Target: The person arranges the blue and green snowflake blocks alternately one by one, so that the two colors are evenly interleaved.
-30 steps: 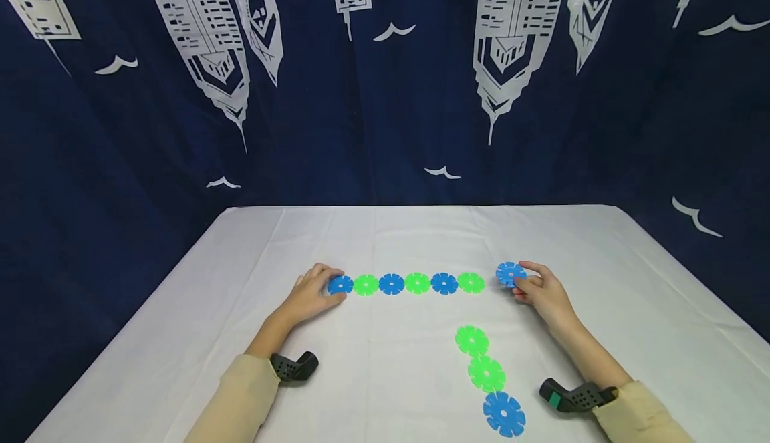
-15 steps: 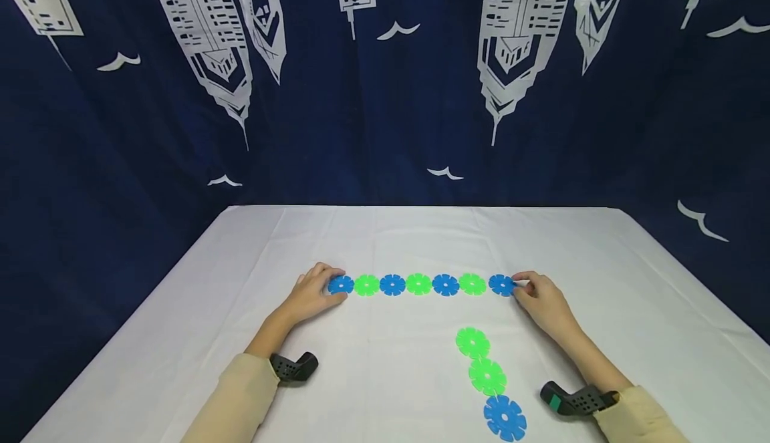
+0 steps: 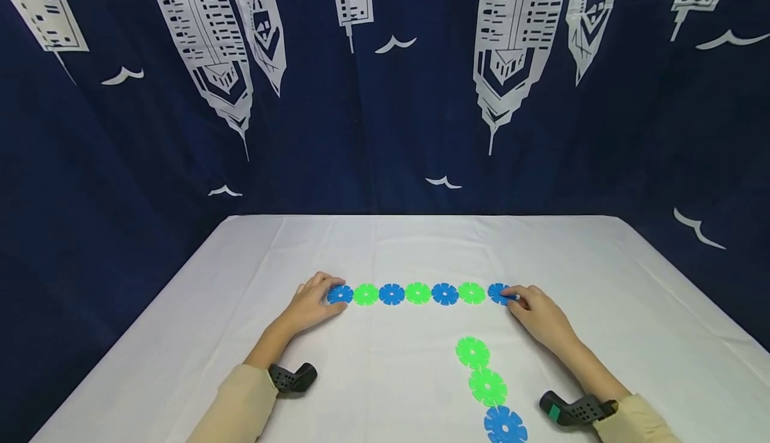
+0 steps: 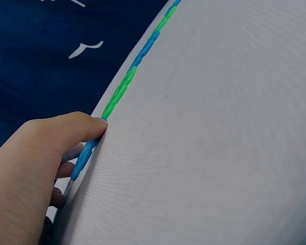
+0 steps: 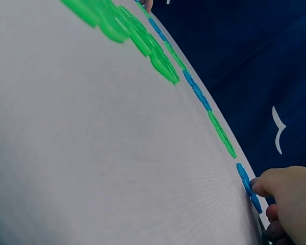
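Blue and green alternate along the row of notched discs [image 3: 418, 293] that we see running across the white-covered worktop [image 3: 397, 246]. Six of them stand edge to edge, from the left-end blue disc [image 3: 340, 295] to the last green disc [image 3: 472, 293]. A seventh, the right-hand blue disc [image 3: 497, 292], lies in line with them, just beside the last green one but apart from it; we find the same narrow gap in the right wrist view.

Our left hand [image 3: 314, 305] has its grip around the left-end blue disc, thumb on the near side and fingers on the far side. Our right hand [image 3: 544, 319] pinches the right-hand blue disc between thumb and forefinger. We cannot tell whether that disc lies fully flat, nor whether the row is interlocked or only butted together.

We judge the step in hand to be adding this blue disc to the row's right end. The next move, we think, calls for a short, level slide leftward until the rims meet, with the left hand steadying the far end. Nearer us wait two spare green discs [image 3: 488, 387] and a spare blue disc [image 3: 505, 425], the latter cut by the frame.
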Demonstrator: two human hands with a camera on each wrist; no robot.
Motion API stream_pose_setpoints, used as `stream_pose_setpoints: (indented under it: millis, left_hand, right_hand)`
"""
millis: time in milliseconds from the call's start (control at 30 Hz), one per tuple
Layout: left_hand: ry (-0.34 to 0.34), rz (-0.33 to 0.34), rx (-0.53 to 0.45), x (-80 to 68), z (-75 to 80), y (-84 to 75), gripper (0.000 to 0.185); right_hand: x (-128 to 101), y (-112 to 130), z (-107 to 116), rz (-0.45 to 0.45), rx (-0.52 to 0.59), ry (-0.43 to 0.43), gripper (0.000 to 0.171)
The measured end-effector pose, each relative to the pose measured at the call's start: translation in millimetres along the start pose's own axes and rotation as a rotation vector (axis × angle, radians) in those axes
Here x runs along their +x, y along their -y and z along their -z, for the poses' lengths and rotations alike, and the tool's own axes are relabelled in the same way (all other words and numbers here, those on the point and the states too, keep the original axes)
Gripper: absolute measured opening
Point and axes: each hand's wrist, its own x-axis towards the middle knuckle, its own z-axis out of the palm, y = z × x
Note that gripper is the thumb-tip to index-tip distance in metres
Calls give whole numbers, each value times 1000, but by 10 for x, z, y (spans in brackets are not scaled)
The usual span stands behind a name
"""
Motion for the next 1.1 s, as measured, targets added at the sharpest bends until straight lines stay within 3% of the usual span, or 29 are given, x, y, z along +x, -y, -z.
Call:
stream_pose_setpoints:
  millis: [1100]
  left_hand:
    - [21,-7,14,0,35,-17,49]
  right_hand:
    - [0,32,-12,-9,-53,45,33]
